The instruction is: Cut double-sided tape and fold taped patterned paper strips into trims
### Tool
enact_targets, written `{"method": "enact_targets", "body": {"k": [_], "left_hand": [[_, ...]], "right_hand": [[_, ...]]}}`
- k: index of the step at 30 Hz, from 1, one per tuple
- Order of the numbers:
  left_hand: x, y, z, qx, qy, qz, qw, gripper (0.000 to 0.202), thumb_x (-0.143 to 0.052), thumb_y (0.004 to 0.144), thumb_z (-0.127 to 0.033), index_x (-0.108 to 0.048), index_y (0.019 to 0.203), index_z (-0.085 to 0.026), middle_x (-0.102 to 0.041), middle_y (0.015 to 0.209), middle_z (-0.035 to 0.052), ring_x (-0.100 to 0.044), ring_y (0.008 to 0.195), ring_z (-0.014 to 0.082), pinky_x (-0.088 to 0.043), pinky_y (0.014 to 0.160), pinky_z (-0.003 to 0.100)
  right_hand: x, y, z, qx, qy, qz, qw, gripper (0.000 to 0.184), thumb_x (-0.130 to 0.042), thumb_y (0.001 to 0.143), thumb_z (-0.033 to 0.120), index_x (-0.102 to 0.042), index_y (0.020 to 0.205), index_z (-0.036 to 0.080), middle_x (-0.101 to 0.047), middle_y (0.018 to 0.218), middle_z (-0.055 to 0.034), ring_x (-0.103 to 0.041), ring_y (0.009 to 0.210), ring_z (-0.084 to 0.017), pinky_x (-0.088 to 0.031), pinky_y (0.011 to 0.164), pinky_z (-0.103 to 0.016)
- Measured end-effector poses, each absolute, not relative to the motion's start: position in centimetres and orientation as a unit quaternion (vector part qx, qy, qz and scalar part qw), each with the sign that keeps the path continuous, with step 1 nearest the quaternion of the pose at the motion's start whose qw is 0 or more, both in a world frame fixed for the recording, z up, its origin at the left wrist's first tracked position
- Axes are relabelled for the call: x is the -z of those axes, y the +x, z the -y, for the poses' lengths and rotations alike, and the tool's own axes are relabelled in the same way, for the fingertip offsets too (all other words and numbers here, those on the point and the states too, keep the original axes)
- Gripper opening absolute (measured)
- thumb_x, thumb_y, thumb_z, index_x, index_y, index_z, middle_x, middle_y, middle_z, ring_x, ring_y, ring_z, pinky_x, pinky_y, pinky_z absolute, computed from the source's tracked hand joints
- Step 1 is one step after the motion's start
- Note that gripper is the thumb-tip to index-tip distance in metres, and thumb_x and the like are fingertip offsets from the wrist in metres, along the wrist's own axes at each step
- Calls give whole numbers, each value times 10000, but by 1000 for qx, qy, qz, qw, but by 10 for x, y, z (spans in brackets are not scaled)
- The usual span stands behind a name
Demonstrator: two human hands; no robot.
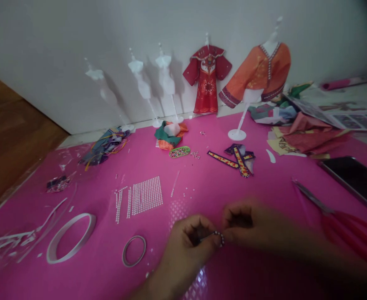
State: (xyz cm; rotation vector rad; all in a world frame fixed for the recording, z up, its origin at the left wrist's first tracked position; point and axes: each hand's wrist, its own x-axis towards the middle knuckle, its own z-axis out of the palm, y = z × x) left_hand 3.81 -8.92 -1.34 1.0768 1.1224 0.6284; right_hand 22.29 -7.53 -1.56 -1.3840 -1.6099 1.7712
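Observation:
Low over the pink mat [77, 287], my left hand [186, 246] and my right hand [249, 225] meet fingertip to fingertip. Between them they pinch a short strip of small pearl beads [219, 237]. Both hands have their fingers curled and pressed together. A sheet of pearl-bead stickers [146, 195] lies on the mat a little to the upper left of the hands. Under the hands lies a clear dotted backing sheet [179, 208].
Two tape rolls, one large [71, 237] and one small [134, 250], lie at the left. Red-handled scissors [336, 221] and a dark phone [355, 181] lie at the right. Small mannequins, a red dress [207, 79] and an orange robe [258, 71], stand by the wall, with fabric scraps [302, 133] and ribbon pieces [236, 160] nearby.

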Motion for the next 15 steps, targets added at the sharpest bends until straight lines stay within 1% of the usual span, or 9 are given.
{"method": "enact_targets", "body": {"k": [4, 7, 11, 15], "left_hand": [[17, 36, 90, -281, 472, -489, 677, 151, -655, 679, -283, -547, 629, -189, -425, 501, -78, -315, 459, 70, -252, 468, 221], [22, 35, 91, -281, 468, -484, 684, 163, -667, 690, -295, -556, 640, -188, -442, 521, -74, -315, 457, 65, -255, 468, 221], [23, 35, 91, -273, 463, -483, 691, 162, -663, 687, -293, -550, 632, -190, -423, 501, -82, -304, 445, 63, -246, 461, 220], [16, 35, 88, -253, 470, -492, 688, 141, -651, 677, -282, -559, 623, -190, -433, 497, -76, -339, 453, 72, -253, 467, 224]], "right_hand": [[13, 222, 74, -623, -495, 577, 184, 76, -610, 706, 250, -624, 704, 176, -477, 575, 57, -402, 543, -90, -284, 502, -223], [13, 221, 73, -631, -490, 570, 192, 81, -596, 683, 254, -608, 683, 174, -480, 568, 51, -403, 537, -95, -291, 500, -231], [12, 221, 73, -639, -489, 559, 202, 79, -615, 678, 262, -618, 684, 182, -499, 567, 46, -413, 530, -101, -304, 499, -235], [11, 221, 74, -635, -490, 562, 200, 51, -623, 694, 229, -626, 703, 179, -507, 573, 44, -421, 536, -99, -311, 495, -230]]}}
